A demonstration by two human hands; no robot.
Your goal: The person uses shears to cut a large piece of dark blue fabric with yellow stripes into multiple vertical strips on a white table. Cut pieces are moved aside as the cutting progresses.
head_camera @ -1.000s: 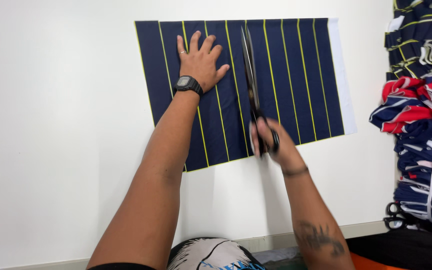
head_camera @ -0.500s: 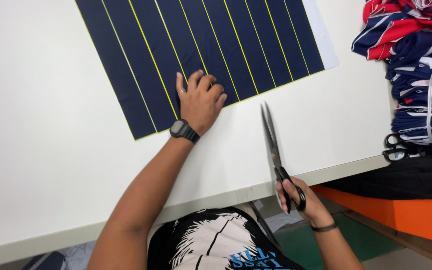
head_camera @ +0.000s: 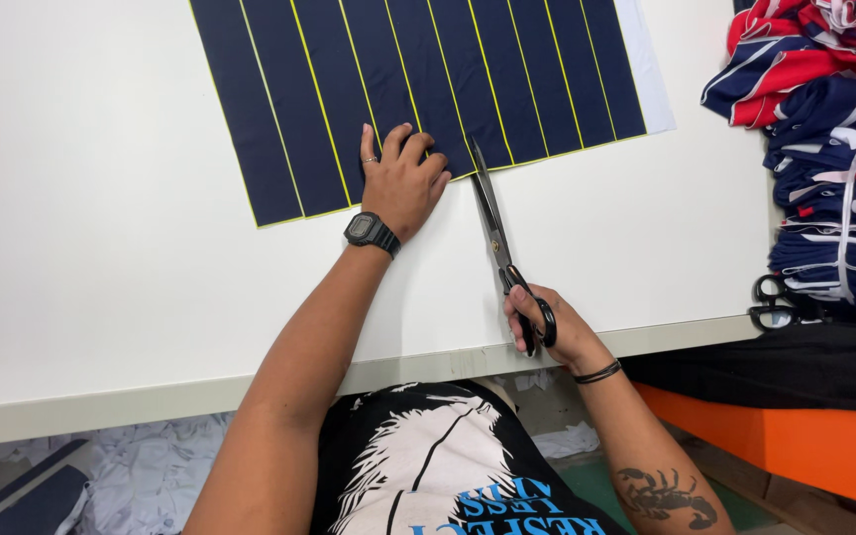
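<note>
Head view shows the white table [head_camera: 101,248] carrying navy yellow-striped fabric [head_camera: 428,69] at its far edge, uncut as yet, the left hand [head_camera: 403,183] pressing it flat, the right hand [head_camera: 547,327] gripping scissors [head_camera: 495,238] whose tips meet its near hem.

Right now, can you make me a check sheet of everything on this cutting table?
Surface: white table, its front edge by the person's body.
Job's things: navy fabric with thin yellow stripes lies flat; long scissors with black handles, tips at the fabric's near edge.
Clutter: heap of navy, red and white fabric pieces at the right; a second pair of black scissors beside it.
Grips: left hand pressed flat on the fabric, a black watch on its wrist; right hand closed through the scissor handles.
Cables: nothing seen.
Surroundings: pale scraps on the floor; an orange panel under the table.
</note>
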